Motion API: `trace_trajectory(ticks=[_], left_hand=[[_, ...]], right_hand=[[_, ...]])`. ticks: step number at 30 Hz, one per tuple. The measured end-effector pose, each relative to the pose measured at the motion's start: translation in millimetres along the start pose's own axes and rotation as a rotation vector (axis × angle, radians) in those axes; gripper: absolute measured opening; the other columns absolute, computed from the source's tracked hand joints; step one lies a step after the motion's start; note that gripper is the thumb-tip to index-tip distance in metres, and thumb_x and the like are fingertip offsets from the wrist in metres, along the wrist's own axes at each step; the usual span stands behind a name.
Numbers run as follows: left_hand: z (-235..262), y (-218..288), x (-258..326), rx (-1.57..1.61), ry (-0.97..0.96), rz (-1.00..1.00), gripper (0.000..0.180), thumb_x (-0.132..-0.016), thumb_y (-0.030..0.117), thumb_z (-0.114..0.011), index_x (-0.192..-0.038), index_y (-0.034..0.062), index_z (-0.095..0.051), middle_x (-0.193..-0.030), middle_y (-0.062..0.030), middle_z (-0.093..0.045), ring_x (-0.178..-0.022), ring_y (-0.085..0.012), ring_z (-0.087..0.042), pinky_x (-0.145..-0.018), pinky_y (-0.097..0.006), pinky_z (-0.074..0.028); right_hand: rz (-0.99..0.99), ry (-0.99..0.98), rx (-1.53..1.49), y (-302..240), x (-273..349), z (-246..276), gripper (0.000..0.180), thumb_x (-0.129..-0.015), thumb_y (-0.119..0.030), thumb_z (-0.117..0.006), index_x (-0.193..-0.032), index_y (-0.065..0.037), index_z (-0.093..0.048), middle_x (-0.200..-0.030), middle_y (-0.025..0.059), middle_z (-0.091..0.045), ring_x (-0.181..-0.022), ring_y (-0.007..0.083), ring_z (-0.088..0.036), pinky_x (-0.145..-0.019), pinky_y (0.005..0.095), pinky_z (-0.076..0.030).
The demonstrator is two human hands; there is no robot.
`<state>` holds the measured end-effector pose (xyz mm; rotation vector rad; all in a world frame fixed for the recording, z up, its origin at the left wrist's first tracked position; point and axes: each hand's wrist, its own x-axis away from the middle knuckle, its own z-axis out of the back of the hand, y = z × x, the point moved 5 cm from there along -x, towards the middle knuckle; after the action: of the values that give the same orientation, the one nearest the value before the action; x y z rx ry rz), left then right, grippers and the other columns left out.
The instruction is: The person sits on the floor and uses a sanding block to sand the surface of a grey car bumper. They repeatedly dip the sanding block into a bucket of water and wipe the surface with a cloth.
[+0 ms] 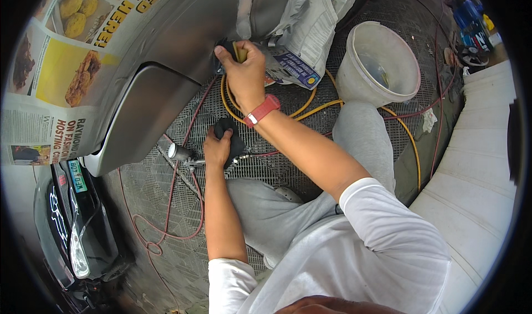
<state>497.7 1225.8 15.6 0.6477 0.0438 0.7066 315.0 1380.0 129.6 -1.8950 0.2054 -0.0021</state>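
My right hand (244,73), with a red watch (262,110) on its wrist, is closed on a small black and yellow sanding pad (235,51). The pad is at the lower edge of a grey car body panel (183,45). Lower down, my left hand (218,146) grips a dark cloth (235,143), which hangs partly past its fingers. Beside that hand, a spray gun (191,162) with a pale cup lies close to the floor, partly hidden by the wrist.
Printed newspaper (83,64) covers the panel's upper left, and more sheets (310,42) hang near my right hand. A whitish bucket (360,64) holds some liquid. Yellow (316,108) and red (166,225) hoses cross the textured mat (266,170). A dark vehicle front (72,225) stands left.
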Motion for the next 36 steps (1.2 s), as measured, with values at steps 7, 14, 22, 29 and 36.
trace_trajectory(ticks=[7, 14, 22, 29, 36], left_hand=[[0, 8, 0, 0.04, -0.079, 0.035, 0.082, -0.086, 0.041, -0.077, -0.144, -0.0132, -0.056, -0.135, -0.0375, -0.066, -0.131, -0.0456, -0.064, -0.113, -0.044, -0.048], [-10, 0, -6, 0.04, -0.025, -0.016, 0.071, -0.088, 0.037, -0.075, -0.143, -0.0061, -0.06, -0.139, -0.0345, -0.064, -0.134, -0.0453, -0.062, -0.114, -0.045, -0.047], [-12, 49, 1, 0.399, -0.141, -0.336, 0.061, -0.093, -0.001, -0.068, -0.152, 0.0142, -0.058, -0.145, -0.02, -0.062, -0.138, -0.0368, -0.059, -0.116, -0.043, -0.044], [-28, 63, 8, 0.302, -0.35, -0.455, 0.033, -0.094, 0.014, -0.08, -0.126, 0.0071, -0.075, -0.131, -0.0128, -0.069, -0.119, -0.0282, -0.067, -0.108, -0.039, -0.049], [-25, 50, 2, 0.236, -0.27, -0.219, 0.031, -0.097, 0.028, -0.08, -0.114, 0.0036, -0.073, -0.1, -0.0143, -0.076, -0.096, -0.0249, -0.071, -0.089, -0.036, -0.053]], right_hand=[[0.046, -0.034, 0.101, -8, 4, 2, 0.032, -0.09, -0.018, -0.087, -0.086, 0.003, -0.064, -0.071, 0.0005, -0.059, -0.064, 0.0112, -0.049, -0.06, 0.0322, -0.044], [0.018, 0.025, 0.023, 0, 1, 1, 0.031, -0.089, -0.021, -0.087, -0.089, 0.001, -0.066, -0.069, 0.0067, -0.06, -0.065, 0.0185, -0.054, -0.064, 0.0367, -0.047], [-0.197, -0.265, 0.255, 70, 40, 86, 0.028, -0.098, -0.013, -0.073, -0.12, -0.004, -0.059, -0.101, 0.0116, -0.068, -0.093, 0.0241, -0.067, -0.087, 0.0373, -0.053], [-1.034, -0.496, -0.09, 135, 100, 104, 0.033, -0.108, -0.034, -0.064, -0.123, -0.004, -0.061, -0.083, 0.0021, -0.055, -0.058, 0.009, -0.05, -0.049, 0.0261, -0.04], [-0.349, -0.593, 0.168, 112, 94, 101, 0.052, -0.098, -0.038, -0.079, -0.132, -0.003, -0.065, -0.111, 0.0078, -0.073, -0.102, 0.0229, -0.069, -0.098, 0.037, -0.052]])
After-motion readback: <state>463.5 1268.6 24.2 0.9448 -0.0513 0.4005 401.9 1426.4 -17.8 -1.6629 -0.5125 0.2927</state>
